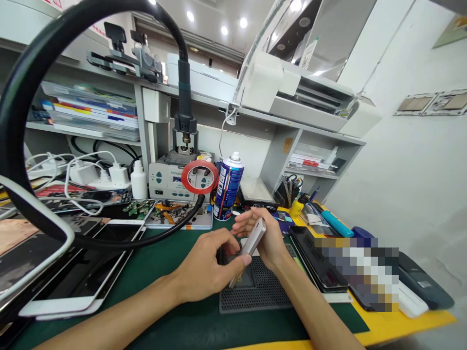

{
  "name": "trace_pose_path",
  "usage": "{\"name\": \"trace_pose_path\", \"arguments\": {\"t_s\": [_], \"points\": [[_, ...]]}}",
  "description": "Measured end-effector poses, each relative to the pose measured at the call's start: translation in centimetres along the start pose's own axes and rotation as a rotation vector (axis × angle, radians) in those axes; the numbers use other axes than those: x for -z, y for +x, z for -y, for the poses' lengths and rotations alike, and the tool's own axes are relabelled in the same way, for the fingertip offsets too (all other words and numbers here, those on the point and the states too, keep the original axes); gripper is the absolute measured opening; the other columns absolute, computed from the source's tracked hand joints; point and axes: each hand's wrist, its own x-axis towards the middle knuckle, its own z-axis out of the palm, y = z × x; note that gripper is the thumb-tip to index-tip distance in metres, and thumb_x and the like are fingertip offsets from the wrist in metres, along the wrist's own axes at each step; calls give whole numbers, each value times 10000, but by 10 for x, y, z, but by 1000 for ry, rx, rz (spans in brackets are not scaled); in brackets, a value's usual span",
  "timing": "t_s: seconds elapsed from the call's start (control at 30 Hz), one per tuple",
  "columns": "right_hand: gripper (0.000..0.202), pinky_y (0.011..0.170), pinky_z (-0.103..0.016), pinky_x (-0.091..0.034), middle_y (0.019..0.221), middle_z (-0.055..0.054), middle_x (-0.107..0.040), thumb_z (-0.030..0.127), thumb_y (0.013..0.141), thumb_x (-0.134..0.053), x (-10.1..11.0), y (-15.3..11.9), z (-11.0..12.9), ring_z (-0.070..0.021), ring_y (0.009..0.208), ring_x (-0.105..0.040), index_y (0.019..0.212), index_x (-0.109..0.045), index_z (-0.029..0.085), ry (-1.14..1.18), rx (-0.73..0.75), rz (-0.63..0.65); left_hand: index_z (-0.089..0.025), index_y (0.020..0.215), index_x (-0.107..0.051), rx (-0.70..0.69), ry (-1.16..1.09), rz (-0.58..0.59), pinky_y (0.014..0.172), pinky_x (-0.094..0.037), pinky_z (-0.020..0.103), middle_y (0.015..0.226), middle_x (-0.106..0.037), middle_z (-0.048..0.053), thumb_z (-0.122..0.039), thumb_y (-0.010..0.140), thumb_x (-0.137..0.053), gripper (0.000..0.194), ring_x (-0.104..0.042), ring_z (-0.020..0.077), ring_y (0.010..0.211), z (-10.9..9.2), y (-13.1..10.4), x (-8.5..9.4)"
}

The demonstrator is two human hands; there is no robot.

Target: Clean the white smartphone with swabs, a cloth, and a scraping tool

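A slim silvery smartphone (pixel 252 238) stands tilted on its edge between my two hands, above a dark perforated mat (pixel 262 294). My left hand (pixel 207 265) is closed on the phone's lower part, its thumb against the near side. My right hand (pixel 272 238) cups the upper part from the right and behind, with its fingers curving left beyond the phone. The phone's far face and part of the right hand's grip are hidden.
A spray can (pixel 229 187) and a red-ringed light (pixel 200 177) on a black flexible arm stand behind the hands. White-framed screens (pixel 87 267) lie to the left, black phones (pixel 317 257) to the right. A parts tray (pixel 180 216) sits at the back.
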Motion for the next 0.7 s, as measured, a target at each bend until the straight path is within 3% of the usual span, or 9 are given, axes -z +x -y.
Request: {"name": "trace_pose_path", "arguments": {"t_s": [0.27, 0.5, 0.7], "points": [[415, 650, -311, -466, 681, -103, -691, 419, 829, -482, -6, -3, -4, -198, 632, -620, 692, -725, 112, -63, 44, -28, -173, 697, -552, 117, -154, -24, 666, -419, 255, 708, -603, 10, -497, 850, -577, 358, -551, 149, 694, -15, 6, 5], [380, 648, -293, -439, 667, -72, -678, 401, 820, -503, -7, -3, -7, -185, 647, -598, 654, -717, 135, -134, 111, -66, -166, 651, -549, 116, -186, -104, 618, -373, 235, 641, -538, -13, -532, 845, -572, 414, -485, 124, 646, -18, 15, 6], [371, 684, -299, -455, 690, -80, -700, 401, 811, -509, -7, -1, -6, -193, 672, -618, 668, -729, 139, -119, 89, -64, -161, 676, -573, 71, -160, -55, 664, -405, 236, 700, -594, -1, -541, 842, -578, 415, -549, 136, 702, -12, 15, 9]]}}
